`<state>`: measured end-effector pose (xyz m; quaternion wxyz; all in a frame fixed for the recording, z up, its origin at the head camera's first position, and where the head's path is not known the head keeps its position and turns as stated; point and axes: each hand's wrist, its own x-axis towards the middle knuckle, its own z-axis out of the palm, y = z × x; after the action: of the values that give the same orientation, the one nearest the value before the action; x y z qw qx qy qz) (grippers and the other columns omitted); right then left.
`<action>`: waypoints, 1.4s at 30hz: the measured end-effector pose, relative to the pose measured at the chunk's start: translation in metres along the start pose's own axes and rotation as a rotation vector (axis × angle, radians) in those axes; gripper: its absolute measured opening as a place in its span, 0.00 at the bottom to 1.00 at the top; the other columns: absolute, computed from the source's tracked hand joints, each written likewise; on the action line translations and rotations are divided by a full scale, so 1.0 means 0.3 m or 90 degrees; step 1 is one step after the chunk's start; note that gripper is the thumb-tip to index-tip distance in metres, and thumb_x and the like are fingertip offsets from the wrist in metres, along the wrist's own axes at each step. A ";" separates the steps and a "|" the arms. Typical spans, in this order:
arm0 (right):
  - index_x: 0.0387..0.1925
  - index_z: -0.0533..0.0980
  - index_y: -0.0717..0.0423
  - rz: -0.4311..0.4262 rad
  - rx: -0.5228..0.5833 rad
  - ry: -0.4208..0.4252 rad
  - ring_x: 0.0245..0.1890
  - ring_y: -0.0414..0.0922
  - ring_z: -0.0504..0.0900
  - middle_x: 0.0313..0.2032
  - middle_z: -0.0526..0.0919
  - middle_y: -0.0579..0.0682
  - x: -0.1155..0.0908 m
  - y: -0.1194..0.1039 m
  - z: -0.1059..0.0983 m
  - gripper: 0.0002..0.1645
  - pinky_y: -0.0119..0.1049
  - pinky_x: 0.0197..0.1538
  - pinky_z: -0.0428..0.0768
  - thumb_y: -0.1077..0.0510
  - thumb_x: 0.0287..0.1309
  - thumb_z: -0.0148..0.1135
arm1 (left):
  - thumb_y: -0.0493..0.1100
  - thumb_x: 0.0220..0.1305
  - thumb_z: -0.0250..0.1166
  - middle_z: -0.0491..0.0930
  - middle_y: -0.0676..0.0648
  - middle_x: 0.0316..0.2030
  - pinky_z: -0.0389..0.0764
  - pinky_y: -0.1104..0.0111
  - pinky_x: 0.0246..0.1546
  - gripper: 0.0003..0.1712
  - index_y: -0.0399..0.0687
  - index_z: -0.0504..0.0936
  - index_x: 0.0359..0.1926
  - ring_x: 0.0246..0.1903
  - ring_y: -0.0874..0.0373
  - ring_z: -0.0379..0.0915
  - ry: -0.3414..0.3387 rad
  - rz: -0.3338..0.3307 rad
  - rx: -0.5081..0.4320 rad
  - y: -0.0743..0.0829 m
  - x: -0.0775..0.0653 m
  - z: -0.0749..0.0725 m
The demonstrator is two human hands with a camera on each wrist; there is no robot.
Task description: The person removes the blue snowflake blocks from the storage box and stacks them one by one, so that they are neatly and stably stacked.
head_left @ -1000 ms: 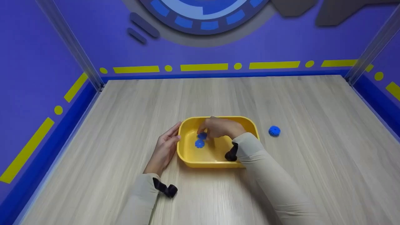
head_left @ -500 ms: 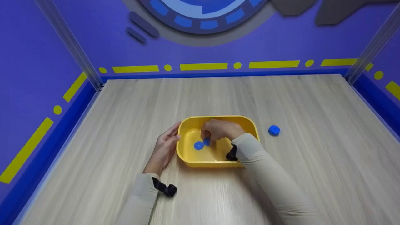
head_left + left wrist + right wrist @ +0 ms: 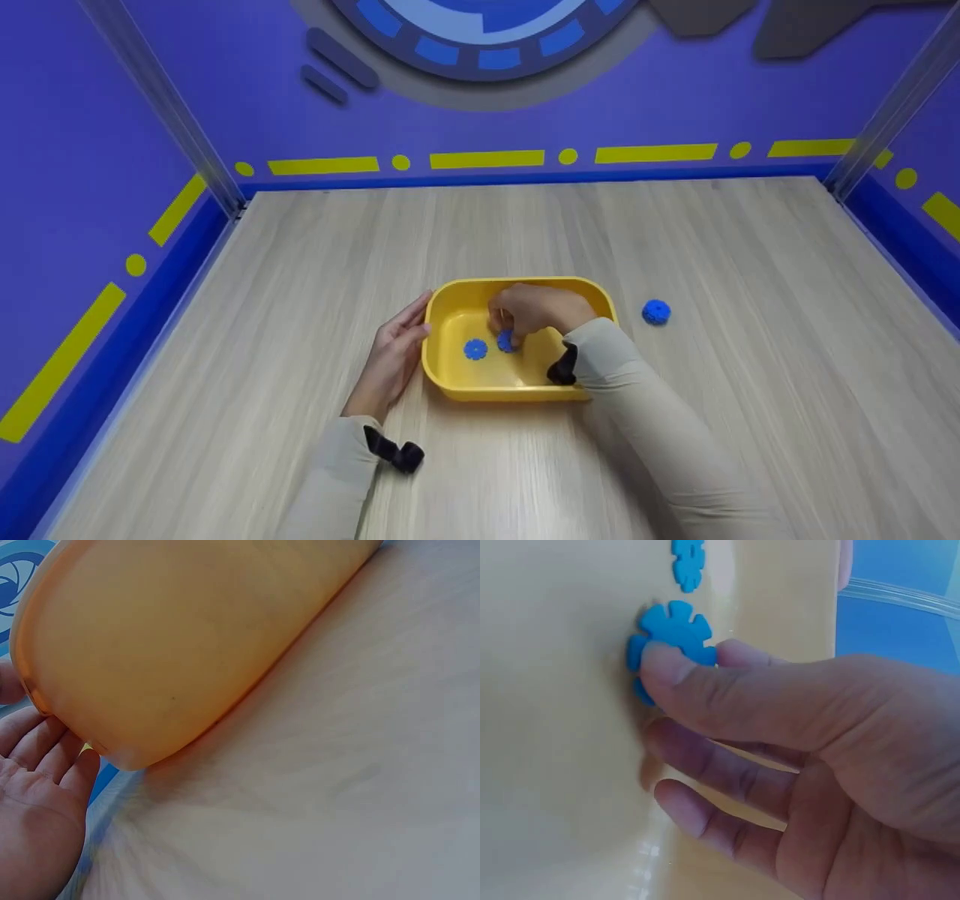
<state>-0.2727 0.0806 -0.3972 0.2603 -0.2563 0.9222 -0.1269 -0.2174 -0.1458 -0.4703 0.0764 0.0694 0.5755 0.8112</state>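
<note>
A yellow plastic bin (image 3: 517, 394) stands on the table in the head view. My right hand (image 3: 544, 309) reaches inside and pinches a blue notched interlocking disc (image 3: 679, 637) between thumb and fingers, close over the bin floor. The ring finger and little finger hang loosely below, as the right wrist view shows. A second blue notched disc (image 3: 475, 349) lies flat on the bin floor to the left. My left hand (image 3: 394, 349) rests against the bin's left end, fingers straight along the outer wall (image 3: 165, 690) and thumb at the rim.
A thicker blue notched piece (image 3: 656, 312) lies on the wood-grain table (image 3: 750, 390), right of the bin. Blue panels (image 3: 450, 127) with yellow markings close off the table's back and both sides. A black strap camera sits on each wrist.
My right hand has shifted slightly right with the pinched disc, drawing it away from the other disc, which stays near its place. My left hand keeps its place at the bin.
</note>
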 end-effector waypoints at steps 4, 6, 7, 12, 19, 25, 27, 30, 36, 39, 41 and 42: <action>0.33 0.76 0.51 -0.018 -0.003 -0.003 0.33 0.42 0.73 0.31 0.77 0.45 -0.012 0.009 -0.012 0.09 0.31 0.37 0.75 0.63 0.52 0.69 | 0.31 0.66 0.50 0.53 0.39 0.73 0.65 0.66 0.67 0.34 0.36 0.55 0.72 0.72 0.50 0.51 0.000 0.004 0.007 0.000 0.000 0.000; 0.32 0.76 0.52 -0.028 -0.008 -0.001 0.31 0.42 0.72 0.30 0.77 0.45 -0.019 0.012 -0.017 0.08 0.30 0.35 0.74 0.64 0.53 0.68 | 0.31 0.66 0.50 0.53 0.40 0.73 0.65 0.67 0.67 0.33 0.36 0.55 0.72 0.72 0.51 0.51 0.001 0.003 0.006 0.000 0.000 0.001; 0.32 0.77 0.53 -0.033 -0.011 0.002 0.31 0.42 0.72 0.30 0.77 0.46 -0.022 0.014 -0.018 0.08 0.30 0.34 0.73 0.64 0.53 0.68 | 0.31 0.66 0.50 0.53 0.40 0.73 0.64 0.67 0.67 0.33 0.36 0.55 0.72 0.73 0.51 0.51 0.001 0.002 0.007 -0.001 0.000 0.002; 0.33 0.79 0.53 -0.045 -0.016 0.005 0.29 0.42 0.72 0.31 0.79 0.47 -0.044 0.024 -0.032 0.07 0.29 0.32 0.73 0.67 0.54 0.65 | 0.31 0.67 0.50 0.54 0.43 0.74 0.65 0.69 0.67 0.33 0.38 0.56 0.72 0.72 0.53 0.52 0.005 -0.007 0.011 -0.001 -0.001 0.002; 0.33 0.79 0.52 -0.020 -0.007 0.006 0.28 0.42 0.73 0.29 0.78 0.46 -0.075 0.032 -0.054 0.05 0.30 0.32 0.73 0.64 0.55 0.65 | 0.31 0.67 0.50 0.54 0.44 0.74 0.66 0.68 0.67 0.33 0.40 0.57 0.72 0.72 0.53 0.52 0.010 -0.014 0.016 -0.002 0.002 0.001; 0.36 0.80 0.51 -0.011 -0.017 0.035 0.31 0.43 0.76 0.33 0.81 0.47 -0.115 0.040 -0.075 0.06 0.33 0.38 0.79 0.64 0.56 0.65 | 0.31 0.66 0.51 0.55 0.43 0.73 0.65 0.68 0.67 0.33 0.39 0.57 0.72 0.72 0.53 0.52 0.012 -0.013 0.015 -0.004 0.003 -0.001; 0.37 0.81 0.51 -0.011 -0.014 0.046 0.32 0.44 0.76 0.34 0.81 0.47 -0.130 0.045 -0.082 0.07 0.34 0.40 0.80 0.64 0.57 0.64 | 0.30 0.66 0.51 0.54 0.41 0.73 0.65 0.67 0.67 0.33 0.37 0.56 0.72 0.72 0.52 0.52 0.012 -0.009 0.011 -0.005 0.005 -0.002; 0.37 0.81 0.52 -0.016 -0.007 0.064 0.33 0.44 0.76 0.35 0.82 0.47 -0.150 0.058 -0.093 0.08 0.35 0.41 0.81 0.65 0.57 0.64 | 0.30 0.66 0.51 0.54 0.40 0.73 0.65 0.66 0.67 0.34 0.36 0.56 0.72 0.72 0.51 0.51 0.013 -0.006 0.004 -0.006 0.008 -0.004; 0.38 0.82 0.54 -0.052 0.004 0.100 0.32 0.44 0.77 0.35 0.84 0.48 -0.191 0.095 -0.113 0.08 0.35 0.41 0.82 0.66 0.58 0.61 | 0.30 0.66 0.51 0.56 0.43 0.73 0.66 0.67 0.66 0.33 0.38 0.58 0.72 0.72 0.53 0.54 0.024 -0.018 -0.005 -0.005 0.008 0.000; 0.38 0.82 0.55 -0.053 0.018 0.118 0.32 0.44 0.78 0.35 0.85 0.48 -0.213 0.112 -0.125 0.08 0.36 0.42 0.83 0.66 0.58 0.61 | 0.29 0.66 0.50 0.56 0.43 0.73 0.66 0.67 0.66 0.33 0.39 0.57 0.72 0.72 0.53 0.54 0.023 -0.019 -0.003 -0.005 0.008 0.001; 0.39 0.82 0.55 -0.049 0.028 0.131 0.33 0.44 0.78 0.35 0.85 0.48 -0.229 0.123 -0.132 0.09 0.38 0.43 0.83 0.67 0.58 0.61 | 0.29 0.65 0.50 0.56 0.42 0.73 0.66 0.67 0.67 0.33 0.39 0.57 0.72 0.72 0.53 0.54 0.022 -0.019 -0.003 -0.003 0.008 0.001; 0.39 0.82 0.55 -0.045 0.034 0.138 0.34 0.45 0.79 0.36 0.85 0.48 -0.236 0.130 -0.135 0.10 0.38 0.44 0.84 0.67 0.58 0.61 | 0.29 0.65 0.50 0.56 0.42 0.73 0.66 0.66 0.67 0.33 0.39 0.57 0.72 0.72 0.52 0.54 0.022 -0.019 -0.004 -0.003 0.008 0.002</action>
<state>-0.2587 0.1554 -0.3484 0.1612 -0.2662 0.9316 -0.1877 -0.2197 -0.1445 -0.4707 0.0788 0.0463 0.5750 0.8130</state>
